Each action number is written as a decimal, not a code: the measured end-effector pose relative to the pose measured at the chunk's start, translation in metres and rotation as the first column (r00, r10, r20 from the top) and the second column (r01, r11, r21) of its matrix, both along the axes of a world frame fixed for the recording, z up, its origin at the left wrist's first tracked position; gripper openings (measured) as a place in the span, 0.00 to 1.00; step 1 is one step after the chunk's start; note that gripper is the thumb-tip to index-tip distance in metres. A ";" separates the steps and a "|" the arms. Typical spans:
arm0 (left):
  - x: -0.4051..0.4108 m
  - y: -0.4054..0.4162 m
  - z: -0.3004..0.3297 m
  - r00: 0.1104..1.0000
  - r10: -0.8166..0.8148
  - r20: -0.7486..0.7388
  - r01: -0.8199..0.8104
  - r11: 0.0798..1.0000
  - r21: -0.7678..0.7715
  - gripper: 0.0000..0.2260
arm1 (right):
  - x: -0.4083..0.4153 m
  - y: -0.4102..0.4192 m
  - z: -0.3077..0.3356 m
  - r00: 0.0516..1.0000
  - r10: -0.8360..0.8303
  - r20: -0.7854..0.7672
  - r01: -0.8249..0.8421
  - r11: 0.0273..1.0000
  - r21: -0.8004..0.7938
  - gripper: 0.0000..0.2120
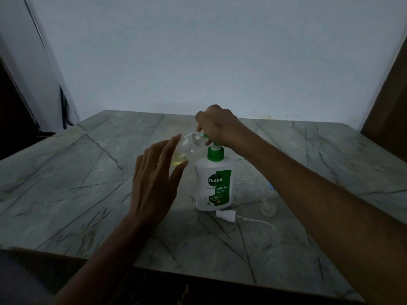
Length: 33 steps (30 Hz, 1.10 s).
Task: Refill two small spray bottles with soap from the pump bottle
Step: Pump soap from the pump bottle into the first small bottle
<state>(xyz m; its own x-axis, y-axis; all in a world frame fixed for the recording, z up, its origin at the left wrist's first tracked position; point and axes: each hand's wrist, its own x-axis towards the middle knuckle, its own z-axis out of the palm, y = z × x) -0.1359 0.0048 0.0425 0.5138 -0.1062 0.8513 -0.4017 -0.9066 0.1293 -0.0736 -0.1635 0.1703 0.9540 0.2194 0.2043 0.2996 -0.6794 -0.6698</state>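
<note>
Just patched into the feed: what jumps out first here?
The white and green pump bottle stands mid-table, with the right hand on its pump head. The left hand holds a clear spray bottle tilted against the nozzle. A loose white sprayer cap lies just in front.

Left hand open, fingers straight; right hand curled, palm down.

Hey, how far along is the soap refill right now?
Done: one spray top lies off on the table. In hand: the right hand presses the pump bottle; a tilted small bottle at its spout holds some yellow soap. Left: the second bottle.
</note>
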 end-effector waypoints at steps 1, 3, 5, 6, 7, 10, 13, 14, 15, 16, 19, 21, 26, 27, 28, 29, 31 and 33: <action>0.000 0.000 0.000 1.000 -0.002 0.001 0.002 1.000 0.000 0.27 | -0.001 -0.001 0.000 1.000 0.000 -0.005 0.000 1.000 0.008 0.19; -0.001 -0.001 0.001 1.000 -0.005 0.005 0.005 1.000 0.001 0.27 | -0.003 -0.001 0.000 1.000 0.003 0.001 -0.003 1.000 0.000 0.19; -0.002 -0.002 0.001 1.000 -0.008 0.009 0.008 1.000 0.005 0.27 | -0.006 -0.002 0.004 1.000 0.007 0.014 -0.007 1.000 -0.027 0.20; -0.003 -0.002 0.002 1.000 -0.011 0.012 0.011 1.000 0.007 0.27 | -0.006 -0.002 0.006 1.000 0.008 0.024 -0.007 0.999 -0.032 0.20; -0.003 -0.002 0.002 1.000 -0.012 0.014 0.012 1.000 0.008 0.27 | -0.006 -0.002 0.008 0.999 0.008 0.045 -0.007 0.999 -0.035 0.20; -0.003 -0.002 0.002 1.000 -0.011 0.022 0.011 1.000 0.005 0.27 | -0.005 -0.003 0.008 0.999 0.005 0.050 -0.004 1.000 -0.018 0.18; -0.003 -0.002 0.001 1.000 -0.014 0.017 0.014 1.000 0.004 0.27 | -0.004 -0.002 0.001 1.000 0.021 -0.019 -0.020 1.000 0.015 0.17; -0.003 -0.002 0.001 1.000 -0.017 0.014 0.017 1.000 0.001 0.27 | -0.004 -0.003 0.000 0.999 0.018 -0.037 -0.018 1.000 0.018 0.17; -0.003 -0.002 0.001 1.000 -0.019 0.014 0.019 1.000 -0.001 0.27 | -0.003 -0.003 -0.002 0.999 0.018 -0.045 -0.018 1.000 0.018 0.17; -0.002 -0.002 0.001 1.000 -0.020 0.015 0.020 1.000 -0.001 0.26 | -0.004 -0.003 -0.002 0.999 0.018 -0.048 -0.017 1.000 0.012 0.17; -0.003 -0.002 0.002 1.000 -0.015 0.013 0.015 1.000 -0.001 0.27 | -0.007 -0.002 0.004 1.000 0.015 0.002 -0.014 0.999 -0.037 0.18; -0.004 -0.003 0.003 1.000 -0.016 0.013 0.016 1.000 -0.007 0.26 | -0.008 -0.001 0.010 0.999 0.014 0.036 -0.011 0.998 -0.070 0.18; -0.002 -0.001 0.002 1.000 -0.007 0.013 0.007 1.000 -0.011 0.26 | -0.005 -0.001 0.006 1.000 0.031 0.000 -0.031 0.999 -0.041 0.18; -0.002 -0.001 0.001 1.000 -0.004 0.014 0.004 1.000 -0.008 0.26 | -0.003 -0.001 0.003 1.000 0.026 -0.014 -0.026 0.999 -0.025 0.18; -0.002 -0.001 0.001 1.000 -0.004 0.015 0.004 1.000 -0.006 0.26 | -0.003 -0.001 0.001 0.999 0.021 -0.025 -0.021 1.000 -0.011 0.18; -0.002 -0.001 0.001 1.000 -0.003 0.015 0.004 1.000 -0.005 0.26 | -0.003 -0.001 -0.001 0.999 0.019 -0.032 -0.019 1.000 -0.003 0.18; -0.002 -0.001 0.001 1.000 -0.002 0.015 0.002 1.000 -0.002 0.26 | -0.004 -0.001 0.001 1.000 0.013 -0.020 -0.013 1.000 -0.012 0.19; -0.002 -0.001 0.002 1.000 -0.002 0.019 0.002 1.000 -0.003 0.26 | -0.006 -0.002 0.005 1.000 0.008 -0.003 -0.009 0.999 -0.041 0.20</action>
<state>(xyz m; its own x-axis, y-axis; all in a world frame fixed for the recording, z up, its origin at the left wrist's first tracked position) -0.1379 0.0037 0.0442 0.4969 -0.1042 0.8615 -0.4058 -0.9055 0.1245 -0.0798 -0.1652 0.1751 0.9527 0.2355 0.1923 0.3036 -0.7035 -0.6426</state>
